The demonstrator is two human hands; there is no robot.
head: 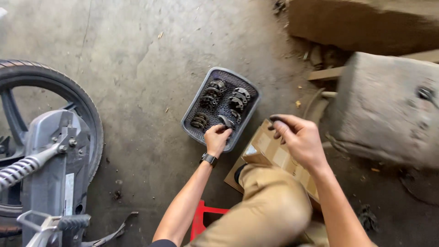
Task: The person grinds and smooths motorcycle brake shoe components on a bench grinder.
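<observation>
Two hands busy: left hand (216, 137) pinches a dark metal part (225, 121) at the near edge of a grey perforated tray (192, 115) on the concrete floor (151, 55); round gear-like parts (211, 93) fill it. Right hand (298, 139) clenches a dark ring (276, 120) above cardboard (267, 151).

Left hand (216, 137) lowered, fingers curled; right hand (297, 138) raised, pinching.

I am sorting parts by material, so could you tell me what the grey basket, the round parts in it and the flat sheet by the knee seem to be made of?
The grey basket looks like moulded plastic: matt, with a perforated mesh floor. The round parts seem to be dark, greasy metal, ribbed like gears or sprockets. The flat sheet looks like brown cardboard, taped along its folds.
</observation>
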